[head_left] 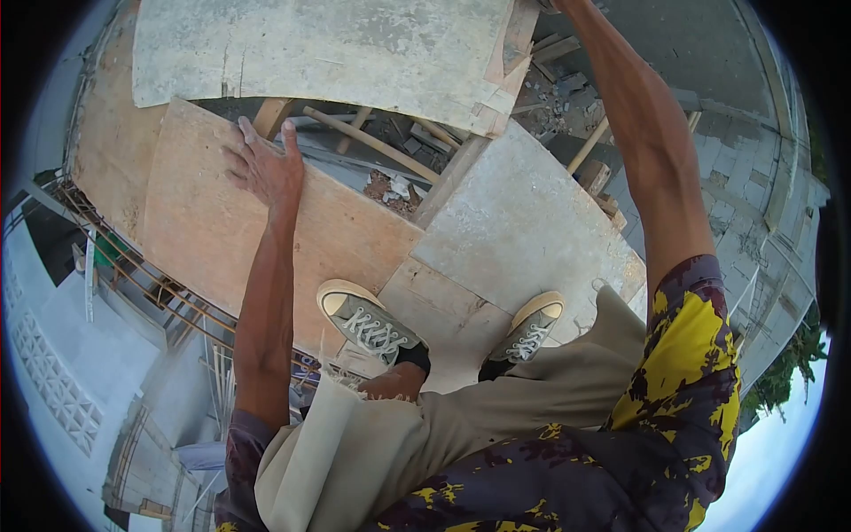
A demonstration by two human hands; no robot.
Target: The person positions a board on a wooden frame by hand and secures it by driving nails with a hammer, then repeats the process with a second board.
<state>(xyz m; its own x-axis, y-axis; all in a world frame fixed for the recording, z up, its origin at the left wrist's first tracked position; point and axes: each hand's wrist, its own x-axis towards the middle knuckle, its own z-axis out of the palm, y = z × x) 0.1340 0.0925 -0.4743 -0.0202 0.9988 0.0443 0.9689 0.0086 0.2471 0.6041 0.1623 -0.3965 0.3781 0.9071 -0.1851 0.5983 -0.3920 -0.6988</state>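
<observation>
My left hand (pixel 266 164) lies on a reddish-brown plywood sheet (pixel 204 195), close to its upper edge, fingers spread and thumb apart. Beyond that edge a gap shows a wooden beam (pixel 270 117) and round poles (pixel 372 144) underneath. A grey, worn plywood panel (pixel 319 53) lies on the far side of the gap. My right arm (pixel 643 115) stretches up along the right end of this panel. The top edge of the view cuts off the right hand, so its fingers and whatever they touch are hidden.
My shoes (pixel 372 328) stand on boards, beside a pale grey panel (pixel 532 204). Rubble (pixel 394 191) lies below the gap. Steel reinforcing bars (pixel 160 279) run along the left edge, with a drop beyond. Lower ground with blocks (pixel 736 177) spreads to the right.
</observation>
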